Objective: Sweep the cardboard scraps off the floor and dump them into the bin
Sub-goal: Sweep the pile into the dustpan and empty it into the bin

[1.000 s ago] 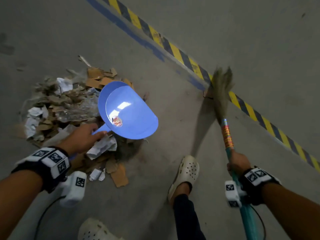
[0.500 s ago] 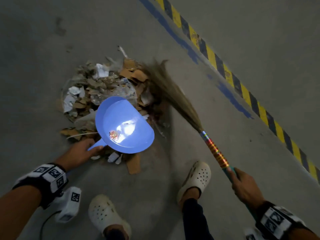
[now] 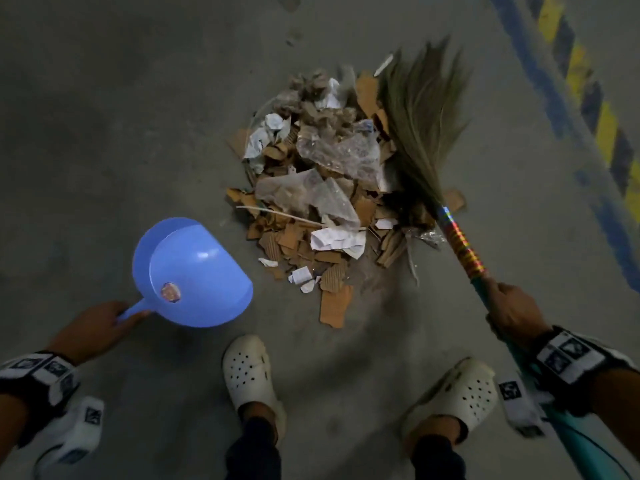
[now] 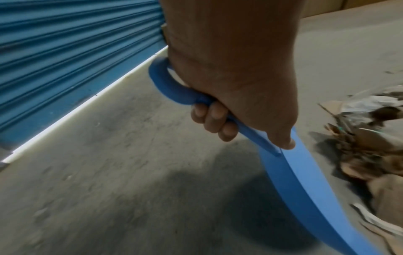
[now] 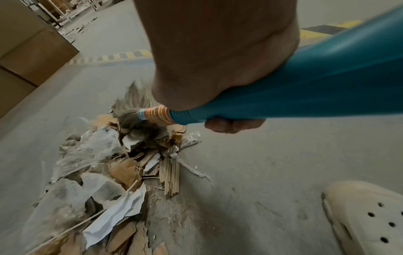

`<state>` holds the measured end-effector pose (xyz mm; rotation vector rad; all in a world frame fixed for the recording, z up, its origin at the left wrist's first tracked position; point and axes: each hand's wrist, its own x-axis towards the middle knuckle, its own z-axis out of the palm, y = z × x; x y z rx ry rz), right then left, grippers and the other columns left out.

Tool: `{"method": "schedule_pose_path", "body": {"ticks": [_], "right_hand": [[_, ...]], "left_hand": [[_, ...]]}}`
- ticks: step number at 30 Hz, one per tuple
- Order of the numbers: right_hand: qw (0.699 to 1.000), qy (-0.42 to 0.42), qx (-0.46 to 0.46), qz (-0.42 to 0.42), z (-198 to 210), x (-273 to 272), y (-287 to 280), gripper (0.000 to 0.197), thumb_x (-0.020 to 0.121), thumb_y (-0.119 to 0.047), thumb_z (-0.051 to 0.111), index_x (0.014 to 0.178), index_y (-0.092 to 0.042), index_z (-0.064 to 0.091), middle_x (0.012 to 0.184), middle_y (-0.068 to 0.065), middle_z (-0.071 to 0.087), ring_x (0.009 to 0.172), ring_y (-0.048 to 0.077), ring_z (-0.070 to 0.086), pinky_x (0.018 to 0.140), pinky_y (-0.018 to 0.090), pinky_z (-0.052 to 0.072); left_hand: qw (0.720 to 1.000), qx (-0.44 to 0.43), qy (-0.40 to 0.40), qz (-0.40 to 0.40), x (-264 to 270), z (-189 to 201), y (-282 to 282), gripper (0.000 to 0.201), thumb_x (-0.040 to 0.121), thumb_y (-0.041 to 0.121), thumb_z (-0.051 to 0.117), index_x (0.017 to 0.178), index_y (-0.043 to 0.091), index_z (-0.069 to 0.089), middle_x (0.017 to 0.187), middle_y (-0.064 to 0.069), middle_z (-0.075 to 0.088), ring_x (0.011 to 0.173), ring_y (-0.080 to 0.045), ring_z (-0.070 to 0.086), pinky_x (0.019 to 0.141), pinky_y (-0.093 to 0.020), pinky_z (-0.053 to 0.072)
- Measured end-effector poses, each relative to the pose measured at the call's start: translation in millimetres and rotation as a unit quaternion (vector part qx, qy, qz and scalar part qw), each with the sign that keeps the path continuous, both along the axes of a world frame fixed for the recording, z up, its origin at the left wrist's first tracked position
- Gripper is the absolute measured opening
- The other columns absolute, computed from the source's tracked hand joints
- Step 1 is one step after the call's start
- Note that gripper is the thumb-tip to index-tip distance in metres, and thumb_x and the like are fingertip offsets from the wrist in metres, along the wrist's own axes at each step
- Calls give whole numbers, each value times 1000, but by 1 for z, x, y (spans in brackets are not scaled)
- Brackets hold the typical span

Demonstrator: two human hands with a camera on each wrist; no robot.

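Note:
A pile of cardboard scraps [image 3: 322,188] mixed with paper and clear plastic lies on the grey floor ahead of my feet. The same scraps [image 5: 122,174] fill the lower left of the right wrist view, and the scraps [image 4: 368,150] show at the right of the left wrist view. My left hand [image 3: 100,327] grips the handle of a blue dustpan [image 3: 194,271], held left of the pile and apart from it; the left hand [image 4: 229,82] wraps the dustpan [image 4: 290,179] handle. My right hand [image 3: 512,310] grips a teal-handled broom [image 3: 422,119], its bristles on the pile's right side. The right hand [image 5: 218,57] is curled round the broom [image 5: 294,96].
A yellow-black hazard stripe with a blue line [image 3: 588,109] runs along the floor at the right. My two white clogs [image 3: 247,372] stand just behind the pile. A blue roller shutter [image 4: 72,48] is off to the left, and cardboard boxes [image 5: 28,50] stand farther away.
The broom swung from the hazard stripe over to the pile's right side. The dustpan came off the pile and now sits to its left. The view shifted left.

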<state>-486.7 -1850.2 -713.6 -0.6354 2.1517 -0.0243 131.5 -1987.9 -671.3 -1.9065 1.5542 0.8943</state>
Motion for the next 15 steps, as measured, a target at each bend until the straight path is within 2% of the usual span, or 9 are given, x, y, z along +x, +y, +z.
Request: {"method": "schedule_pose_path", "body": {"ticks": [2, 4, 6, 8, 11, 15], "right_hand": [[1000, 2, -4, -24, -9, 7, 4, 57, 97, -54, 36, 81, -4, 59, 64, 18, 63, 50, 30, 60, 50, 33, 51], [997, 4, -11, -70, -17, 10, 3, 56, 98, -52, 36, 84, -3, 57, 65, 19, 61, 53, 29, 57, 52, 33, 49], [992, 3, -10, -123, -27, 11, -7, 56, 97, -55, 36, 86, -3, 55, 66, 19, 58, 54, 28, 54, 54, 32, 46], [988, 1, -17, -152, -36, 15, -20, 60, 94, -60, 36, 82, -4, 54, 63, 19, 56, 55, 28, 52, 56, 35, 43], [996, -11, -13, -93, -46, 26, -39, 62, 97, -58, 34, 74, -3, 52, 58, 19, 55, 52, 28, 52, 54, 36, 42], [999, -33, 18, -4, -41, 40, -55, 57, 98, -52, 36, 85, -2, 57, 58, 16, 56, 47, 26, 52, 47, 30, 42]], "left_hand": [[1000, 14, -6, -3, 12, -16, -10, 39, 89, 47, 53, 70, 14, 61, 69, -9, 61, 65, -25, 57, 61, -35, 41], [999, 27, -13, -23, 16, -37, -26, 40, 89, 50, 52, 70, 15, 60, 73, -10, 62, 68, -26, 57, 63, -34, 40], [998, 35, -5, -46, 10, -53, -43, 36, 90, 46, 55, 69, 16, 59, 78, -11, 63, 72, -27, 57, 66, -33, 39], [997, 40, 7, -59, -2, -65, -59, 32, 91, 43, 57, 76, 15, 62, 87, -12, 65, 79, -26, 58, 71, -33, 40], [997, 34, 41, -60, -28, -79, -78, 39, 90, 45, 58, 91, 7, 68, 92, -10, 66, 87, -25, 61, 77, -34, 43], [996, 8, 69, -61, -70, -95, -98, 50, 85, 56, 58, 79, 7, 65, 81, -12, 66, 84, -28, 63, 73, -35, 45]]}}
